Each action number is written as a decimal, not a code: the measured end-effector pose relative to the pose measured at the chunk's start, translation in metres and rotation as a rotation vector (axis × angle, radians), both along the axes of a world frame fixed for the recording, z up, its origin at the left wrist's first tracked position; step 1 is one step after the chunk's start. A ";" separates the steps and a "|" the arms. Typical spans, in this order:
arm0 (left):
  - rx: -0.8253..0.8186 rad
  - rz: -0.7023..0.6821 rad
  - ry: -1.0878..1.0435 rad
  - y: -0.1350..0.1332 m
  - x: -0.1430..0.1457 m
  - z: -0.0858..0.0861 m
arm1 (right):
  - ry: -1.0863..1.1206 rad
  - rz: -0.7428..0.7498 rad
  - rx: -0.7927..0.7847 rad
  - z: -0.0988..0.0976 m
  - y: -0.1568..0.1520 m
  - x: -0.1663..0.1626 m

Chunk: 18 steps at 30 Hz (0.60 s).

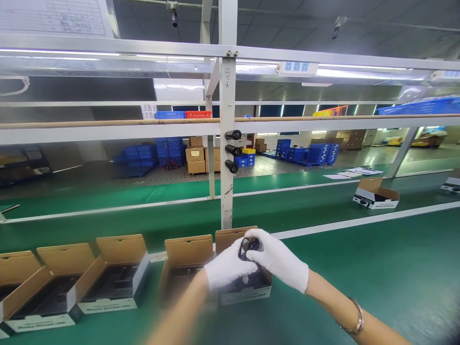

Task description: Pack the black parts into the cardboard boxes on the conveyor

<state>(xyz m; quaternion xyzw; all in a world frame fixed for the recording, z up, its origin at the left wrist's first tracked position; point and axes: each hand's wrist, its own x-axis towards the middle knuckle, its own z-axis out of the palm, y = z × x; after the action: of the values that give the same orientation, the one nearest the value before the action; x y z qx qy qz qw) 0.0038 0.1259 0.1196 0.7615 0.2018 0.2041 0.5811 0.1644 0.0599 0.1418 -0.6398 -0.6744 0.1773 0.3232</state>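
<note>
Both gloved hands meet over the row of open cardboard boxes on the green conveyor belt. The left hand and the right hand, each in a white glove, hold a small coil of black cable between them; the fingers of both hands are closed on the coil, which sits just above the open box at the right end of the near row. That box has its brown flap standing up behind the hands and a dark insert inside, mostly hidden by the gloves. A bracelet shows on the right wrist.

Touching it on the left is a second open box, and further left along the near edge of the belt stand more open boxes, all with flaps raised and dark trays inside.

Behind the hands a white metal post rises from the belt frame, with three black knobs on its side. Well apart, toward the far right of the belt, lies another open box, with sheets of paper beyond it. Blue crates and brown cartons stand on the floor in the background.
</note>
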 end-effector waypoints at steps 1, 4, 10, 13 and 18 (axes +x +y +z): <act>0.046 -0.007 0.089 0.004 0.000 0.000 | -0.079 0.027 0.035 -0.002 0.002 0.004; 0.250 0.022 0.300 0.022 -0.002 -0.007 | -0.393 0.179 0.011 -0.009 0.011 0.016; 0.550 -0.078 0.473 0.042 -0.002 -0.046 | -1.237 0.244 -0.177 -0.069 0.042 0.010; 0.764 -0.160 0.801 0.028 0.005 -0.055 | -1.349 0.275 -0.246 -0.102 0.056 -0.004; 0.934 -0.319 1.188 0.002 0.019 -0.035 | -1.031 0.266 -0.469 -0.080 0.046 -0.010</act>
<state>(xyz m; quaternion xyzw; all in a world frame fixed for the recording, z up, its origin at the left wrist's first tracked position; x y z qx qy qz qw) 0.0225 0.1277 0.0849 0.9293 0.2604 -0.2613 0.0160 0.1545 0.1057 0.0614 -0.6076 -0.7620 0.0265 -0.2224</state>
